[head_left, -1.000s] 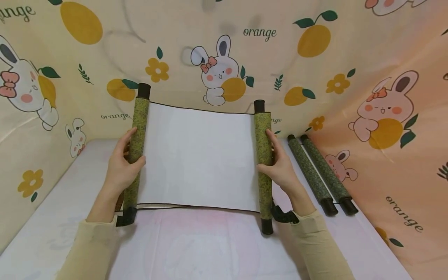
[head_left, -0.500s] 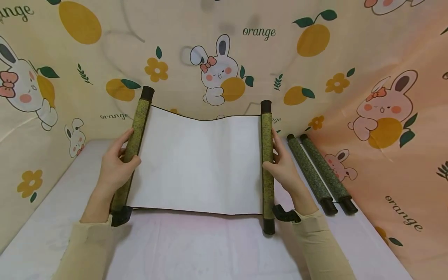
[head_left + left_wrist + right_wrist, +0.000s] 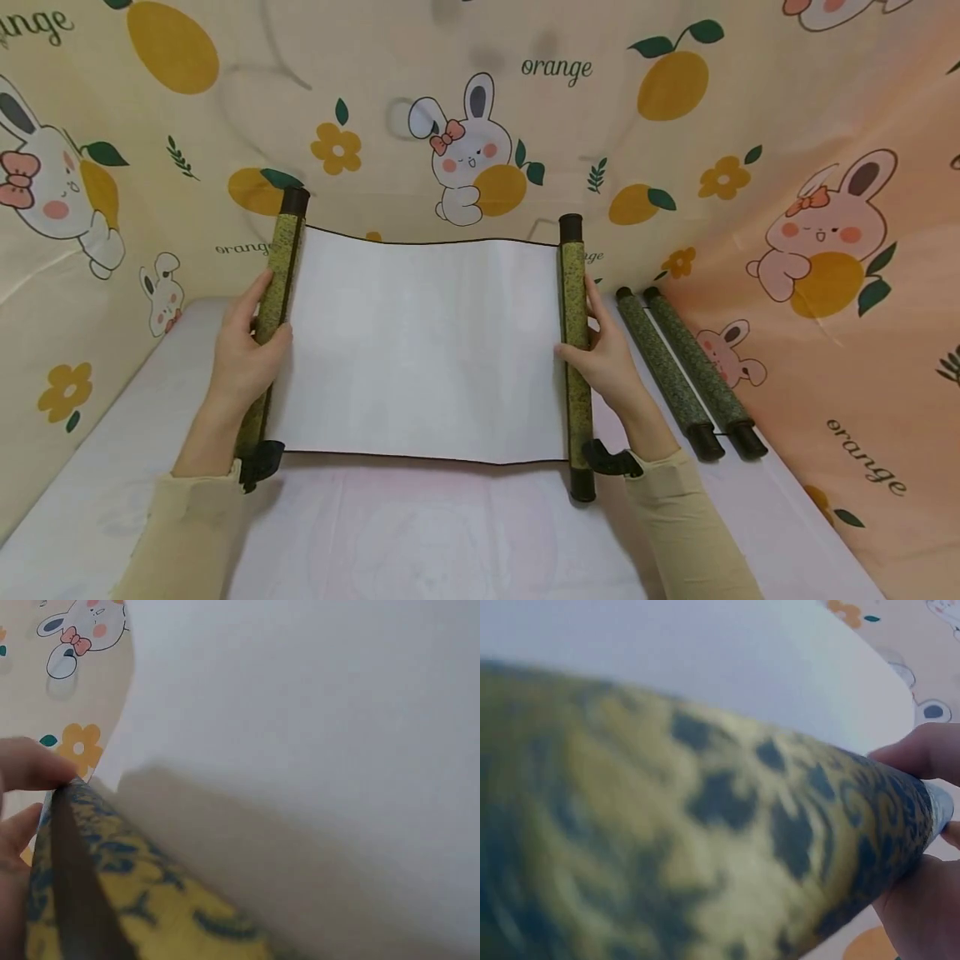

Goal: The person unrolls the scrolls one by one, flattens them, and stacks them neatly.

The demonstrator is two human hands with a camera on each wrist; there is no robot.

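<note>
A hanging scroll [image 3: 420,350] is held partly unrolled, its plain white face with thin dark edges toward me. Its left roll [image 3: 280,267], green-gold patterned with a black knob on top, leans to the right. My left hand [image 3: 243,354] grips this roll, thumb on the near side and fingers behind. At the other end, my right hand [image 3: 607,358] holds the right roll [image 3: 574,308] around its middle; that roll stands nearly upright with black knobs at both ends. The right wrist view shows finger and thumb pinching the patterned roll [image 3: 780,817] near its far end.
Another scroll [image 3: 663,375], dark green with black knobs, lies on the table [image 3: 420,533] to the right as two rolls side by side. Behind and at both sides hangs a cloth [image 3: 585,142] printed with rabbits and oranges.
My left hand and the left roll have moved left, while the right roll has shifted slightly right. The white stretch between them is wider; its sagging top edge has flattened in the last half second.
</note>
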